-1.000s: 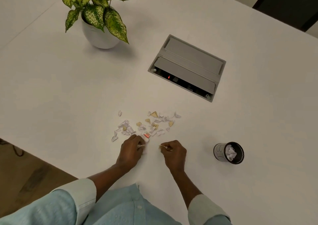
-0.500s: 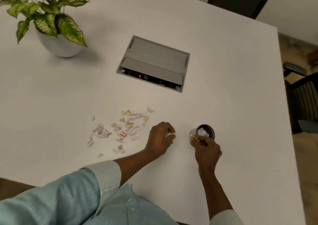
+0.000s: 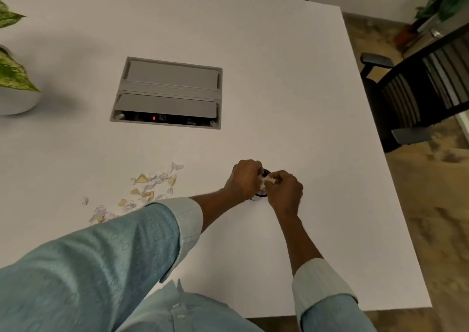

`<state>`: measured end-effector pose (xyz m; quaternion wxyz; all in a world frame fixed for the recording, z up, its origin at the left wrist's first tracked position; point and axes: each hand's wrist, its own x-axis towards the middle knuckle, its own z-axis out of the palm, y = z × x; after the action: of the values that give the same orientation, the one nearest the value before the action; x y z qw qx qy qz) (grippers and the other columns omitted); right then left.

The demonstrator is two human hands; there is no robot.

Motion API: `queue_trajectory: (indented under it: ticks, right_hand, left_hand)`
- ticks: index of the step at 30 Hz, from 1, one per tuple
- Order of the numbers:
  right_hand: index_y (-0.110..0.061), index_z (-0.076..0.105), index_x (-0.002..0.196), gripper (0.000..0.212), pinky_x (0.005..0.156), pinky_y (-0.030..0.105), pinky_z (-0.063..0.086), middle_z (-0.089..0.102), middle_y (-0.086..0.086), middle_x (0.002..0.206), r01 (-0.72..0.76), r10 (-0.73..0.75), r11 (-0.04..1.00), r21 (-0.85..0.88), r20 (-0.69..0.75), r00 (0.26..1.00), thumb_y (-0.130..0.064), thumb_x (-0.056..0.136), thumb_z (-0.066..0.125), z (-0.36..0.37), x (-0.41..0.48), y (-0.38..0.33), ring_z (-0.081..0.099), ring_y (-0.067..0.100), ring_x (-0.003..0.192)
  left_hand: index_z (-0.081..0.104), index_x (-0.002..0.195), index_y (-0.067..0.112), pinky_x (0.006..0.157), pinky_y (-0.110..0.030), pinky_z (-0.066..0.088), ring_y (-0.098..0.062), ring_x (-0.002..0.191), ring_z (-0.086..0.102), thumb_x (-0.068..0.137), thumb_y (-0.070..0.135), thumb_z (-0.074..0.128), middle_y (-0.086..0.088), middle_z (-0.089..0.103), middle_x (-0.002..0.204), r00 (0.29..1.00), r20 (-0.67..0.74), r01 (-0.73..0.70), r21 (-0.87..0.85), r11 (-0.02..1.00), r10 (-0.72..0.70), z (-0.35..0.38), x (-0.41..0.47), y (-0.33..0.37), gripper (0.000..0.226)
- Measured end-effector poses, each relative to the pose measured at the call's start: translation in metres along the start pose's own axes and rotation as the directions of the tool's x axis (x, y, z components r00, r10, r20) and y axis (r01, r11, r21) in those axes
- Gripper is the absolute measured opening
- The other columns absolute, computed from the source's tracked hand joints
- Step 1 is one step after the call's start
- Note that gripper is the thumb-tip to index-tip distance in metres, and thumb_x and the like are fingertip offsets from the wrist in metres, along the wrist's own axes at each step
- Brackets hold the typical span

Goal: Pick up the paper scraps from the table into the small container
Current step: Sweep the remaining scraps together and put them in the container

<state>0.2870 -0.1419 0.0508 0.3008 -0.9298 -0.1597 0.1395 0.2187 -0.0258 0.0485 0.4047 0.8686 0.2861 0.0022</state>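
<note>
- Plant pot point(image 3: 15, 102): far-left edge of the tabletop point(image 3: 291, 65), well apart from the work.
- Paper scraps point(image 3: 149, 187): loose pile near the front edge, left of centre. Spread runs front-left to back-right, toward the hands. Near end hidden under the left sleeve point(image 3: 114, 250).
- Cable hatch point(image 3: 168, 93): behind the pile, not involved.
- Left hand point(image 3: 245, 179): forearm reaching rightward, fingers curled, pinching white bits over the container mouth.
- Small container point(image 3: 259, 195): right of the pile, under and between both hands. Mostly hidden, only dark rim and a lower sliver showing.
- Right hand point(image 3: 285, 192): just beside the left, fingers curled, pinching held scraps point(image 3: 267, 180) over the same mouth.
- Judged: drop-off in progress. Remaining pile lies left of both hands, left hand nearer.
</note>
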Motion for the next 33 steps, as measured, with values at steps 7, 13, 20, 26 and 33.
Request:
queue_trajectory:
  ticks: [7,13,20,26,33]
  right_hand:
    - [-0.019,0.072,0.104,0.027,0.080,0.037,0.058,0.072,0.004,0.103,0.039,-0.040,0.999,-0.011,-0.023,0.999,-0.001,0.084,0.067,-0.001,-0.004,0.006,0.069,0.023,0.092]
    - [-0.022,0.073,0.095,0.019,0.077,0.028,0.057,0.071,-0.001,0.099,0.163,-0.158,0.982,0.098,-0.057,0.986,-0.004,0.087,0.069,0.012,-0.039,-0.008,0.069,0.016,0.087]
    - [-0.028,0.072,0.093,0.019,0.073,0.034,0.060,0.069,-0.011,0.093,0.311,-0.330,0.943,0.119,0.218,0.918,-0.010,0.088,0.068,0.067,-0.100,-0.022,0.066,0.007,0.078]
    - [-0.030,0.071,0.098,0.015,0.078,0.035,0.059,0.069,-0.010,0.097,0.420,-0.356,0.907,-0.007,0.519,0.777,-0.017,0.090,0.067,0.115,-0.139,-0.026,0.066,0.008,0.084]
    - [-0.031,0.062,0.117,0.028,0.088,0.034,0.058,0.063,-0.007,0.113,0.537,-0.314,0.836,-0.117,0.700,0.641,-0.032,0.090,0.070,0.154,-0.153,-0.042,0.067,0.010,0.097]
  left_hand:
    - [0.075,0.100,0.016,0.081,-0.040,0.058,-0.022,0.096,0.069,0.081,0.002,0.066,0.001,0.076,0.103,0.996,-0.085,0.001,-0.126,0.992,-0.012,0.000,-0.014,-0.009,0.026]
    - [0.070,0.085,0.023,0.074,-0.040,0.057,-0.017,0.085,0.064,0.081,-0.005,0.055,0.007,0.069,0.093,0.951,-0.243,0.166,-0.123,0.978,-0.192,-0.015,-0.064,-0.065,0.032]
    - [0.067,0.097,0.019,0.072,-0.042,0.057,-0.020,0.104,0.058,0.086,0.004,0.064,0.004,0.064,0.104,0.931,-0.268,0.280,0.088,0.956,-0.247,-0.032,-0.161,-0.158,0.019]
    - [0.064,0.111,0.014,0.058,-0.036,0.058,-0.025,0.117,0.055,0.084,0.013,0.072,-0.002,0.057,0.123,0.936,-0.200,0.342,0.316,0.885,-0.290,-0.037,-0.242,-0.218,0.028]
    - [0.056,0.131,0.012,0.092,-0.037,0.056,-0.032,0.132,0.050,0.077,0.037,0.085,-0.010,0.046,0.146,0.848,-0.256,0.525,0.271,0.807,-0.465,-0.037,-0.285,-0.244,0.067]
